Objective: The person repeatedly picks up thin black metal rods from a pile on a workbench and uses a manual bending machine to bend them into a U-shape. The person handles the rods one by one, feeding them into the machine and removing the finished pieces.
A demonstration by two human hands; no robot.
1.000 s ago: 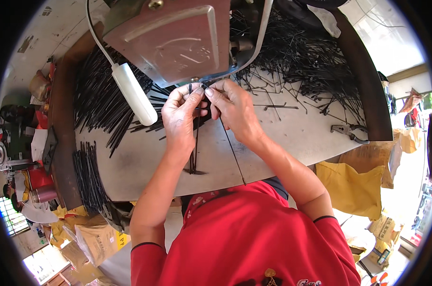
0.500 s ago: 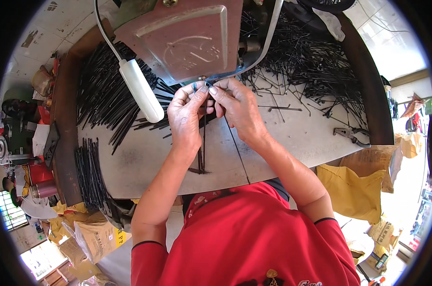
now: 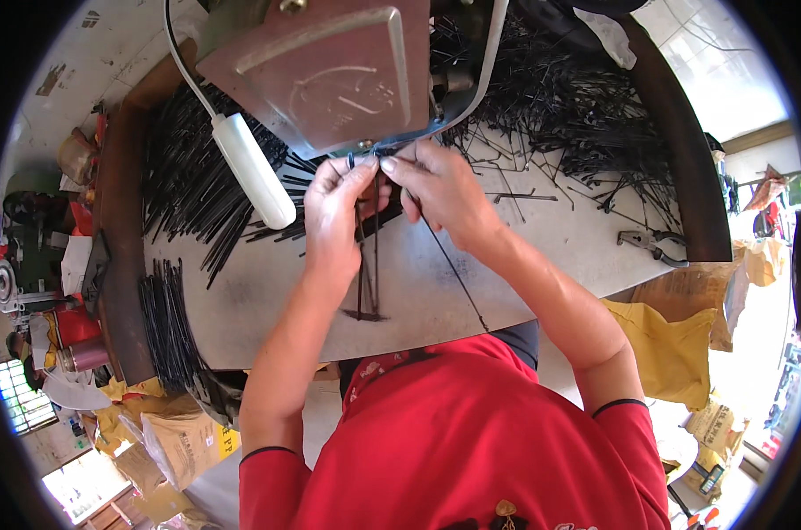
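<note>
Close under the machine head [image 3: 330, 79], my two hands meet with fingertips almost touching. My left hand [image 3: 334, 212] is closed in a pinch, and a bent black rod piece [image 3: 377, 256] runs down from it to a short dark crossbar above the metal tabletop [image 3: 277, 322]. My right hand [image 3: 445, 194] is closed too, pinching at the same spot, with a long thin black rod [image 3: 453, 278] slanting from under its fingers toward my body. What the fingertips hold by the machine's tip is partly hidden.
Piles of black rods lie at left [image 3: 197, 177] and at far right [image 3: 586, 115]. A bundle of rods [image 3: 166, 318] rests at the left edge. A white lamp [image 3: 253, 172] hangs beside my left hand. Pliers [image 3: 654, 246] lie near the raised wooden rim [image 3: 696, 194] at right.
The view has shifted slightly. My right elbow has moved outward, and the lower end of the slanting rod has swung a little to the right. Both hands stay pinched under the machine.
</note>
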